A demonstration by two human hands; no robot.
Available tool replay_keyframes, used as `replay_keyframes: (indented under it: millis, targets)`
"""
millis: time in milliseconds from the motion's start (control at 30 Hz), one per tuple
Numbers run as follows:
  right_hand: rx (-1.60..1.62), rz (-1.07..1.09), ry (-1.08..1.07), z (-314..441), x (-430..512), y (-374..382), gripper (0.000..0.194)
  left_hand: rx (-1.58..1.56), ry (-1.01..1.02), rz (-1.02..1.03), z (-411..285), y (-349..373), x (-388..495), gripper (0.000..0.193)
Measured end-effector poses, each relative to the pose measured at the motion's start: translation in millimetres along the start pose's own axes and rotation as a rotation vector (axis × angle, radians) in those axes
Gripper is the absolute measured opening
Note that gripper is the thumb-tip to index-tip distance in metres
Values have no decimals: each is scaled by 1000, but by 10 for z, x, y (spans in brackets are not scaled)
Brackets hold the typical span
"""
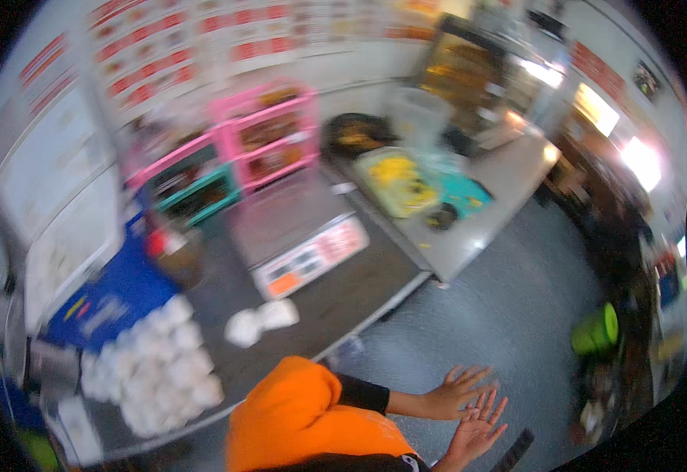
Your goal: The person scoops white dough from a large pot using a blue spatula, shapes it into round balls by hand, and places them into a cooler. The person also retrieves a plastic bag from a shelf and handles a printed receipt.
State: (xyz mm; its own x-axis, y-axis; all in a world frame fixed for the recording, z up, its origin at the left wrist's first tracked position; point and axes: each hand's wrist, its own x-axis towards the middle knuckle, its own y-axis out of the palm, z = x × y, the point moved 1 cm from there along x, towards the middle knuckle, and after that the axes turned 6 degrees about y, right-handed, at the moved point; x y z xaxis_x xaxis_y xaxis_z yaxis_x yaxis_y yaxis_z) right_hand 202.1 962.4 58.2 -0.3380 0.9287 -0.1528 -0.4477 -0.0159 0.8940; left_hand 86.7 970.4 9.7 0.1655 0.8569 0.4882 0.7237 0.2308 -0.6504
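My left hand (458, 394) reaches out from a black cuff under an orange sleeve, fingers spread, over the grey floor. Just below it and overlapping it in the picture is my right hand (478, 426), palm showing and fingers apart; neither holds anything. To their left, on a dark worktop (331, 312), stands a weighing scale (296, 218) with a flat platform and a button panel. Two white rounded pieces (261, 321) lie in front of it. A heap of similar white pieces (163, 369) rests beside a blue bag (125, 295). Motion blur hides detail.
Pink and green baskets (272, 138) stand behind the scale. A steel table (461, 253) adjoins the worktop, bearing a tray of yellow food (393, 180), a black pan (358, 134) and a turquoise board (467, 194). A green container (596, 330) is at right, by cluttered shelving.
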Motion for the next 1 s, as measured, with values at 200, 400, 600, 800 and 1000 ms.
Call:
replay_keyframes:
  millis: [200, 400, 600, 800, 1000]
  targets:
    - [269, -208, -190, 769, 1178, -1025, 52, 184, 528, 52, 407, 931, 1426, 54]
    - [-41, -85, -167, 1428, 3323, -805, 60, -138, 653, 132, 1805, 1803, 3227, 54]
    - [-540, 244, 346, 2596, 5716, -712, 51, 30, -341, 23, 3351, 1317, 5287, 41]
    - [-2045, -198, 69, 3720, 8004, -2490, 41, -559, 388, -538, 3210, 497, 7340, 46]
    - [-1783, -1317, 627, 4060, 7130, -4404, 32, -1152, 1004, -561, 2828, 482, 9134, 59]
